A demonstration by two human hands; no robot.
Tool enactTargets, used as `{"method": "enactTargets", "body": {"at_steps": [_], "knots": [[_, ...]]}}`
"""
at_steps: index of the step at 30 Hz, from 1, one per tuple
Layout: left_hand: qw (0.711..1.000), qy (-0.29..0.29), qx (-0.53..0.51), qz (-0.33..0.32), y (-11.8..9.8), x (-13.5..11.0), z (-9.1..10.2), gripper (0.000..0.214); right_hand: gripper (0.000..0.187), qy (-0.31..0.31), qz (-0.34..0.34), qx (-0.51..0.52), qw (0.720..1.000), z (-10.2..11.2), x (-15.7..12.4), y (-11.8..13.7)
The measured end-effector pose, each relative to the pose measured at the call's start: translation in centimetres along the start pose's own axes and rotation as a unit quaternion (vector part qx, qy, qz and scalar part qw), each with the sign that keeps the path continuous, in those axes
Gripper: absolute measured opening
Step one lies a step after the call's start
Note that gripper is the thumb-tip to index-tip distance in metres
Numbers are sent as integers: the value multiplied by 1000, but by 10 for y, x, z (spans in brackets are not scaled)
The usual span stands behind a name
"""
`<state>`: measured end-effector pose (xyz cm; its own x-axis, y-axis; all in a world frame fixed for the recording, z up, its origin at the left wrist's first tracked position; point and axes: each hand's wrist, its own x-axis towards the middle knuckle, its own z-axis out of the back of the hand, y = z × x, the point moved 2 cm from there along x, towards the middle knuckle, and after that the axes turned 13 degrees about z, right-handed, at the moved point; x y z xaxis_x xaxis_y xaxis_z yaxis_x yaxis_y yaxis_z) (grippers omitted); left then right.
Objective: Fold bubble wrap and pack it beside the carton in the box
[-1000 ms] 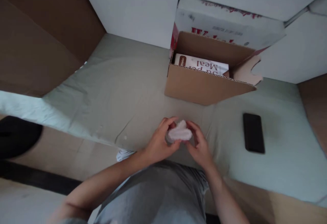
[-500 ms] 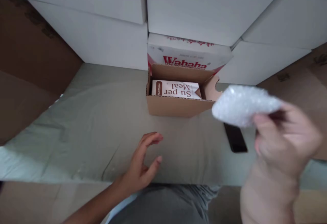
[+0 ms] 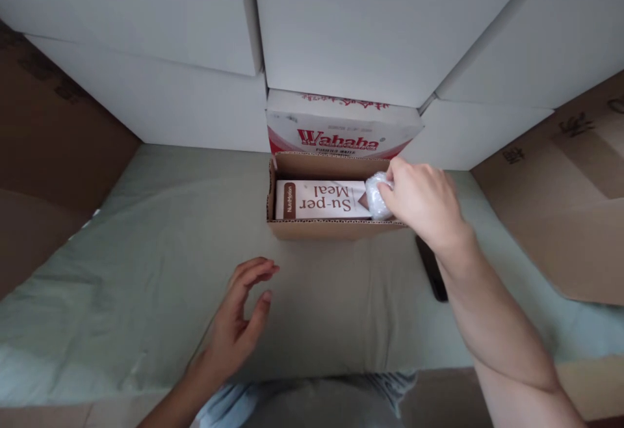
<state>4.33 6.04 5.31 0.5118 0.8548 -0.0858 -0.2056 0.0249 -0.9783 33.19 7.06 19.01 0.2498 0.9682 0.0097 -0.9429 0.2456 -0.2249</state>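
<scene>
My right hand (image 3: 423,201) grips a small wad of bubble wrap (image 3: 375,197) and presses it into the right end of an open brown cardboard box (image 3: 336,228). A white "Su-per Meal" carton (image 3: 319,200) lies flat inside that box, just left of the wad. My left hand (image 3: 240,319) hovers over the pale green cloth (image 3: 146,252), fingers apart, holding nothing, in front of the box and to its left.
A white "Wahaha" box (image 3: 341,127) stands behind the open box, with stacked white boxes (image 3: 351,25) above and beside it. Brown cartons flank the left (image 3: 53,148) and right (image 3: 565,200). A black phone (image 3: 431,275) lies partly hidden under my right forearm.
My right hand carried the bubble wrap from near my body up and forward into the box's right end. My left hand let go of it and stayed low over the cloth.
</scene>
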Motion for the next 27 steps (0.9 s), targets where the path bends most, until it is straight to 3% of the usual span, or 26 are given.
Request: {"method": "enactTargets", "body": {"at_steps": [8, 12, 14, 17, 19, 21, 23, 26, 27], "knots": [[1000, -16, 2, -10, 2, 4, 1, 36, 17, 82, 76, 0, 994, -17, 7, 7], [1000, -24, 10, -13, 4, 7, 2, 34, 19, 110, 101, 40, 988, -15, 9, 6], [999, -34, 14, -11, 5, 11, 4, 33, 19, 72, 114, 97, 986, -11, 5, -3], [998, -56, 26, -12, 7, 22, 8, 33, 25, -125, 78, 227, 963, -11, -9, -29], [997, -67, 33, -15, 8, 33, 10, 37, 29, -270, 0, 311, 911, -27, -23, -48], [997, -70, 35, -11, 10, 48, 8, 47, 31, -343, -66, 397, 849, -58, -37, -56], [997, -63, 34, 0, 10, 63, 1, 58, 37, -300, -74, 498, 810, -96, -49, -46], [998, -48, 21, 19, 11, 78, -12, 62, 39, -188, -52, 565, 801, -141, -70, -8], [998, -52, 14, 19, 11, 78, -16, 60, 36, -186, -60, 569, 799, -150, -80, 5]]}}
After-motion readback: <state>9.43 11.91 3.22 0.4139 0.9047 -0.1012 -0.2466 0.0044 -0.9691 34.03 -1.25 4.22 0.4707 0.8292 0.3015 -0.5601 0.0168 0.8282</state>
